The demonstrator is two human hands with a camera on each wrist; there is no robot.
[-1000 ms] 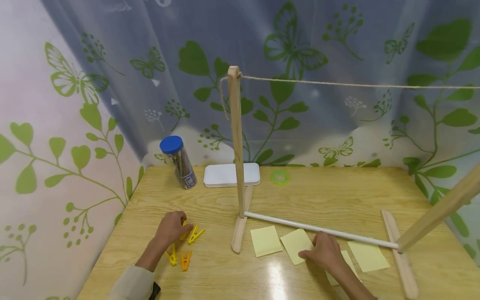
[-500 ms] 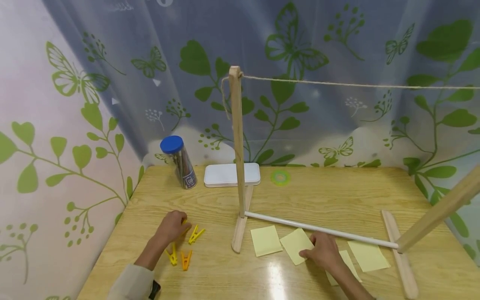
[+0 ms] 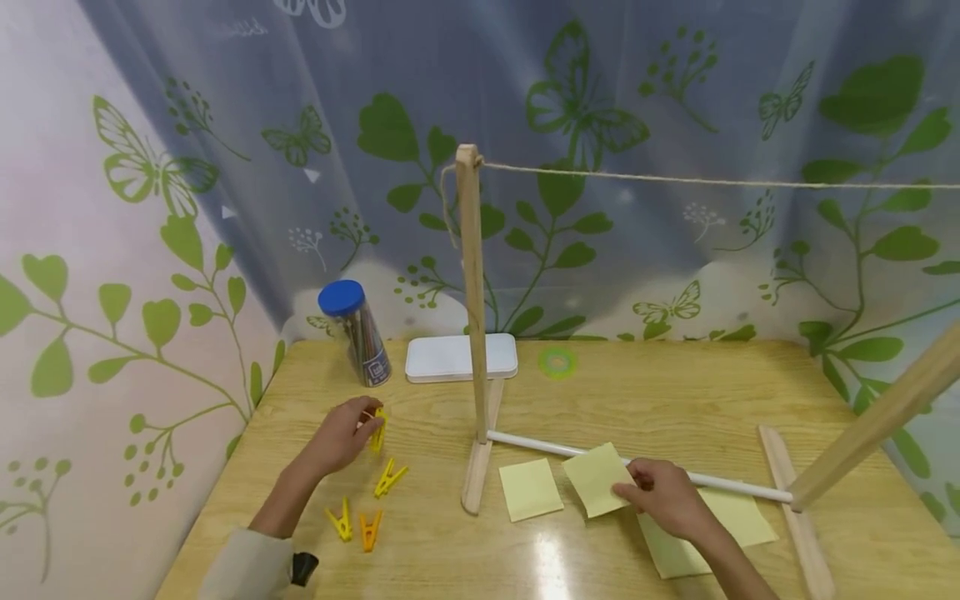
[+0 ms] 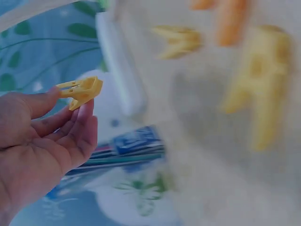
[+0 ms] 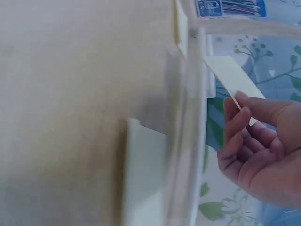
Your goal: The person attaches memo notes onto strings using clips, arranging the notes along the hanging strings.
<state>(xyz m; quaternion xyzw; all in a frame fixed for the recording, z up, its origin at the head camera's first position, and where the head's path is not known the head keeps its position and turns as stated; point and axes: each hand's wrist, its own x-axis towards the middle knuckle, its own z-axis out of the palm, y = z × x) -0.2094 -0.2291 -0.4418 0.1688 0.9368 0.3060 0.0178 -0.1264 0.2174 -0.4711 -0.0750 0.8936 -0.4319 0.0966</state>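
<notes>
My left hand (image 3: 339, 440) pinches a yellow clothespin (image 3: 378, 431) between thumb and fingers. The left wrist view shows this clothespin (image 4: 83, 90) raised at the fingertips. Below that hand, two more yellow clothespins (image 3: 389, 479) and an orange clothespin (image 3: 370, 531) lie on the table. With thumb and forefinger, my right hand (image 3: 669, 498) holds a pale yellow sticky note (image 3: 595, 479) by its right edge; the right wrist view has that note (image 5: 235, 77) tilted in the air. A flat sticky note (image 3: 530, 489) lies to its left, and others (image 3: 742, 518) are partly hidden under the right forearm.
A wooden stand has a left post (image 3: 472, 292), a slanting right post (image 3: 877, 421), a string (image 3: 675, 180) across the top and a white rod (image 3: 540, 444) low down. Behind are a blue-lidded jar (image 3: 363, 342), a white case (image 3: 438, 360) and a round green item (image 3: 557, 362).
The left hand has lifted a yellow clothespin from beside the others. The right hand has raised the sticky note off the table and shifted slightly right.
</notes>
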